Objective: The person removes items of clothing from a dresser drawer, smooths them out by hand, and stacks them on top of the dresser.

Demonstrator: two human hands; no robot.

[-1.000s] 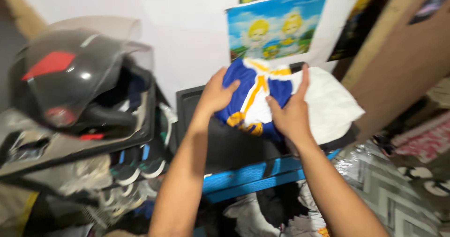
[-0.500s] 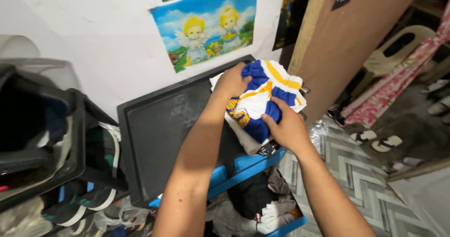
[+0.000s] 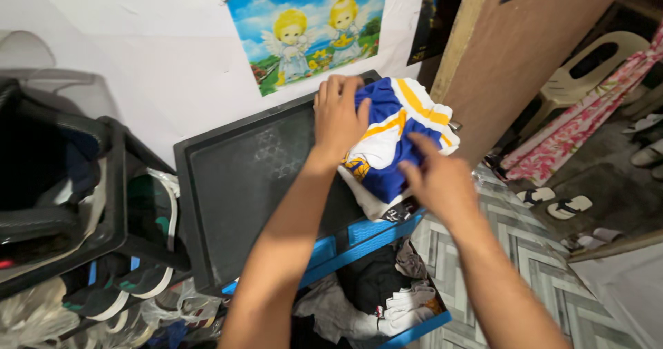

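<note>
White wall with angel poster, brown wooden panel, grey patterned floor, plastic chair.

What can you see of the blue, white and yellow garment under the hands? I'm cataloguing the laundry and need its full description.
The garment is soft, shiny-looking fabric, royal blue with white panels and yellow stripes, plus a yellow-and-blue emblem near its lower left edge. It lies folded or bunched on top of a white cloth, at the right end of a black tray-like top above a blue drawer unit. The left hand presses flat on its upper left part; the right hand hovers at its lower right edge, contact unclear.
</note>
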